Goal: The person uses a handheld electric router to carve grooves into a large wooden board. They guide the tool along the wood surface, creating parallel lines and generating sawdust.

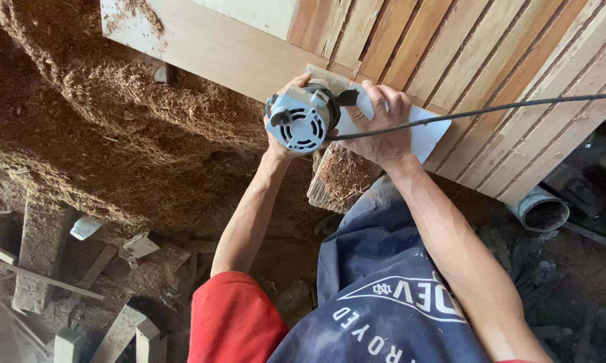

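Guiding a grey electric router (301, 119) along the edge of a pale wooden board (209, 44), left hand (281, 138) and right hand (380, 124) both wrapped tight around it, black cord (491, 109) trailing right, sawdust heap (101, 114) beside; probably needing steady, even pressure next

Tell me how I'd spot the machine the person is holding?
Find the big panel of wooden slats across the top. At its lower edge, both hands meet: the left hand and right hand grip a small grey power tool. It is the only metal thing there, with a round vented cap and a black cord trailing right.
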